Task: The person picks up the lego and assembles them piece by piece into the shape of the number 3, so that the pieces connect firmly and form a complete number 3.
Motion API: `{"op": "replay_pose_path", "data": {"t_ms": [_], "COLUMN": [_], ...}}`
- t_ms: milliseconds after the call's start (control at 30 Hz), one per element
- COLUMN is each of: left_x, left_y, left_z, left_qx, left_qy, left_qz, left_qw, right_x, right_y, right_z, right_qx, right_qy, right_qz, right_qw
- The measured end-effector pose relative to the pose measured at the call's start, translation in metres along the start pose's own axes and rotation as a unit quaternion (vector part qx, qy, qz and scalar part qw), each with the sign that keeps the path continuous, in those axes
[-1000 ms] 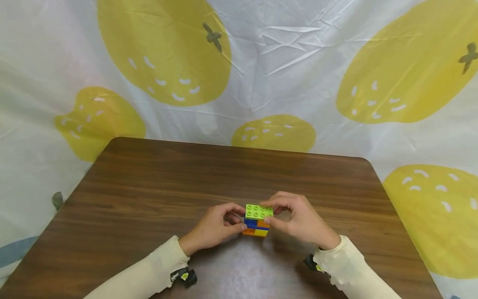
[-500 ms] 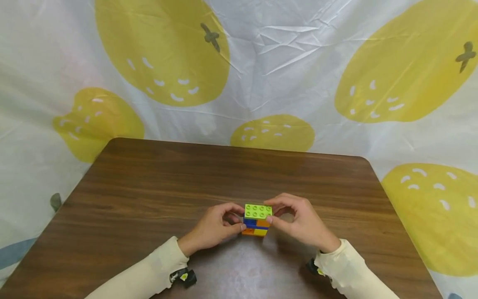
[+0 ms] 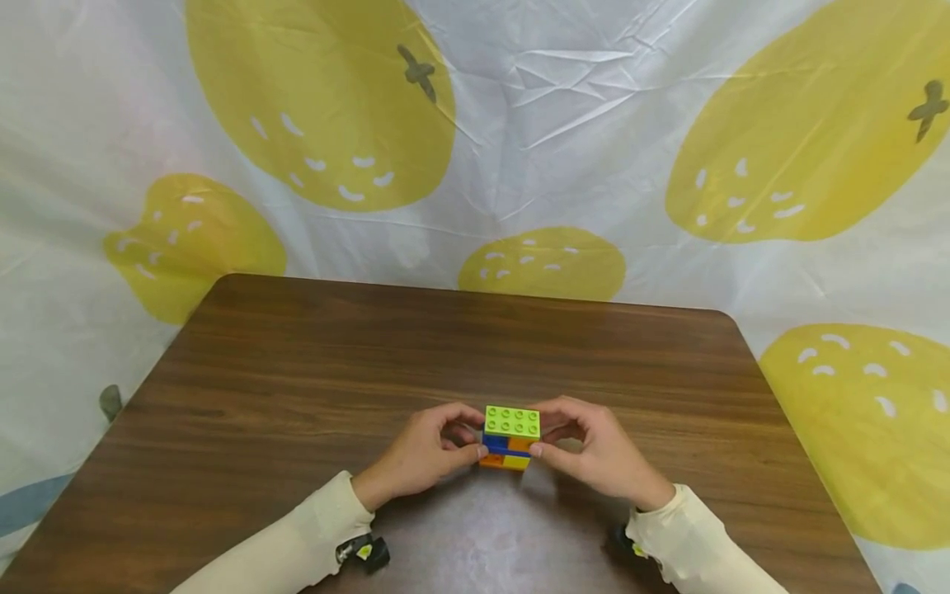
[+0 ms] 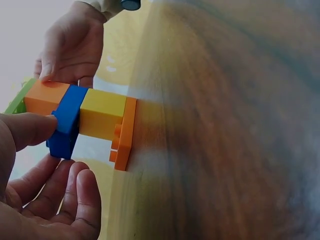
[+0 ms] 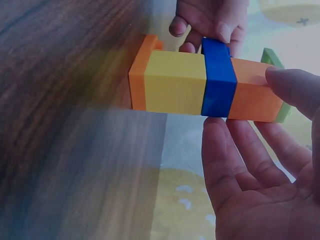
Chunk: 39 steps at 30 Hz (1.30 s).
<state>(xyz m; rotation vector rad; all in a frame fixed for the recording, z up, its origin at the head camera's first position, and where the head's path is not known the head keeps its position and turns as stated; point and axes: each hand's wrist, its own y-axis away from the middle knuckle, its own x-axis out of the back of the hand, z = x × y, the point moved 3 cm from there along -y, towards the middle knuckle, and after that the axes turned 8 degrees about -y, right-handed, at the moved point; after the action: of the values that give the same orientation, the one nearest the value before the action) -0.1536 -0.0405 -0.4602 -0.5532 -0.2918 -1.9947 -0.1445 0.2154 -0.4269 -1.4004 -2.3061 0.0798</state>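
A stack of toy building blocks stands on the table, mid-front. On top lies a flat lime green brick [image 3: 512, 421] with studs. Beneath it are a blue block [image 3: 496, 442] and an orange block [image 5: 257, 90], then a flat blue brick [image 5: 219, 80]. Lower down come a yellow block [image 5: 177, 82] and a flat orange base brick [image 5: 138, 82]. My left hand [image 3: 417, 455] pinches the stack's left end, thumb at the blue pieces. Opposite, my right hand [image 3: 603, 450] pinches the right end, its thumb on the orange block and its fingers on the far side.
The brown wooden table [image 3: 334, 346] extends around the stack, its far edge against a white curtain [image 3: 579, 165] printed with yellow fruit. Small dark devices [image 3: 365, 553] are strapped at both wrists.
My right hand has slid off the green brick's top, down to the right end of the stack. The left hand keeps its hold, and the stack stays nearly in place.
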Motion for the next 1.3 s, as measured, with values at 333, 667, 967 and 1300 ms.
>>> {"op": "replay_pose_path", "data": {"t_ms": [333, 667, 967, 1300], "left_x": [-0.0003, -0.0008, 0.0, 0.0007], "left_y": [0.0003, 0.0018, 0.0016, 0.0013], "left_z": [-0.0003, -0.0012, 0.001, 0.0021], "left_qx": [0.002, 0.006, -0.001, 0.001], "left_qy": [-0.004, 0.001, 0.004, 0.003], "left_qz": [0.002, 0.007, 0.005, 0.005], "left_qw": [1.0, 1.0, 1.0, 1.0], "right_x": [-0.0039, -0.0077, -0.0078, -0.0078], "right_y": [0.0021, 0.0068, 0.0071, 0.0069], "right_z": [0.0046, 0.0096, 0.009, 0.0087], "right_qx": [-0.011, -0.015, -0.02, -0.019], "right_qy": [-0.009, -0.011, -0.009, -0.013], "right_qz": [-0.002, 0.002, 0.005, 0.008], "right_qw": [1.0, 1.0, 1.0, 1.0]}}
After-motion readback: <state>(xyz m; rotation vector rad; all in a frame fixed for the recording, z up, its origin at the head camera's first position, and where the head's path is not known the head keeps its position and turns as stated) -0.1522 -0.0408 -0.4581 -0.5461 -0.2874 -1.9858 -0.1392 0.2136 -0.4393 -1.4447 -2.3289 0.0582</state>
